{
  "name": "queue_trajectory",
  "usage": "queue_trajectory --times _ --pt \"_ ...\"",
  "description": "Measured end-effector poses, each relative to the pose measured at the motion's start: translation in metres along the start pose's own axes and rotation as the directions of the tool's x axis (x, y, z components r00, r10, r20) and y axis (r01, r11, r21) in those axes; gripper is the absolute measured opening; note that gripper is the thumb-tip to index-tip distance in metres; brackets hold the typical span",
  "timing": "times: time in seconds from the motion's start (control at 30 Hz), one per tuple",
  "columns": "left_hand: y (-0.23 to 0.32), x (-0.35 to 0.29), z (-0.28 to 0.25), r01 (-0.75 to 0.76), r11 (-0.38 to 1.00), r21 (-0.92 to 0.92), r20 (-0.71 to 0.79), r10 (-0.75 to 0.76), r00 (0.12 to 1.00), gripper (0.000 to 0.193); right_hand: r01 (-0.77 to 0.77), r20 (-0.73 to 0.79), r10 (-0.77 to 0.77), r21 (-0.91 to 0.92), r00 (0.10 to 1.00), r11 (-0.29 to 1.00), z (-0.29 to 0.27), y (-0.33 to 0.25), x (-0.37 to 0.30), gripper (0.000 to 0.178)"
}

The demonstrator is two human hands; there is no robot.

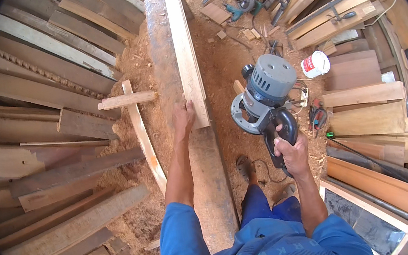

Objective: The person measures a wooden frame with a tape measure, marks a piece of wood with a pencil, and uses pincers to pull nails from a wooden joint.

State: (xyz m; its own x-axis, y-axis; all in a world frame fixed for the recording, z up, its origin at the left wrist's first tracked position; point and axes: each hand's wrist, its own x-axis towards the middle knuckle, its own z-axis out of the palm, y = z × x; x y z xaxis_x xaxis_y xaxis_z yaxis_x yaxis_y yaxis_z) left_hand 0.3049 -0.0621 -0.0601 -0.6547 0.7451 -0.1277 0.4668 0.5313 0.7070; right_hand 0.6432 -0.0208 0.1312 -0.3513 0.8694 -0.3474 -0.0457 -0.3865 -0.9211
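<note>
A long pale wooden board [189, 63] lies lengthwise along a worn, heavy beam [212, 177]. Against the left side of the board's near end, my left hand [184, 115] grips the edge, its thumb on top and its other fingers partly hidden. My right hand [291, 150] is wrapped round the black handle of a grey router [272, 81]. The router is held tilted in the air, right of the board and apart from it. Its ring-shaped base faces the lower left.
Stacked planks [34, 110] line the left side, and shorter boards [368, 120] the right. Crossed wooden strips [137, 120] lie left of the beam. A white tub [315, 65], a blue-green power tool [245, 6], cords and offcuts sit on the sawdust-covered floor.
</note>
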Motion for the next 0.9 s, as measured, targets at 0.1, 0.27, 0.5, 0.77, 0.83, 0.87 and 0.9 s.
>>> queue_trajectory --times 0.1,0.27,0.5,0.77,0.83,0.87,0.9 --pt "0.002 0.004 -0.01 0.108 0.994 -0.03 0.084 -0.106 0.991 0.039 0.024 0.003 -0.025 0.039 1.0 0.999 0.01 0.003 0.004 0.029" --pt "-0.007 0.007 -0.004 0.135 0.987 -0.084 0.073 -0.129 0.989 0.044 0.013 0.02 -0.014 0.042 1.0 0.999 0.011 -0.002 0.005 0.031" --pt "-0.02 -0.007 -0.007 0.069 0.989 -0.131 -0.032 -0.073 0.997 0.047 -0.1 0.045 0.101 -0.015 0.994 0.995 -0.01 0.03 -0.011 0.032" --pt "0.074 -0.17 -0.013 0.034 0.893 -0.45 -0.063 -0.069 0.996 0.038 -0.178 -0.107 0.217 0.292 0.97 0.94 -0.075 0.069 -0.046 0.028" --pt "0.089 -0.237 0.011 0.372 0.791 -0.486 0.272 -0.268 0.924 0.051 -0.197 -0.268 0.348 0.463 0.898 0.864 -0.092 0.073 -0.053 0.018" --pt "0.09 -0.267 0.027 0.561 0.744 -0.362 0.463 -0.378 0.801 0.054 -0.207 -0.279 0.4 0.53 0.873 0.822 -0.104 0.075 -0.056 0.02" --pt "0.072 -0.299 0.057 0.749 0.551 -0.368 0.616 -0.459 0.64 0.053 -0.203 -0.268 0.393 0.536 0.879 0.819 -0.113 0.076 -0.058 0.02"
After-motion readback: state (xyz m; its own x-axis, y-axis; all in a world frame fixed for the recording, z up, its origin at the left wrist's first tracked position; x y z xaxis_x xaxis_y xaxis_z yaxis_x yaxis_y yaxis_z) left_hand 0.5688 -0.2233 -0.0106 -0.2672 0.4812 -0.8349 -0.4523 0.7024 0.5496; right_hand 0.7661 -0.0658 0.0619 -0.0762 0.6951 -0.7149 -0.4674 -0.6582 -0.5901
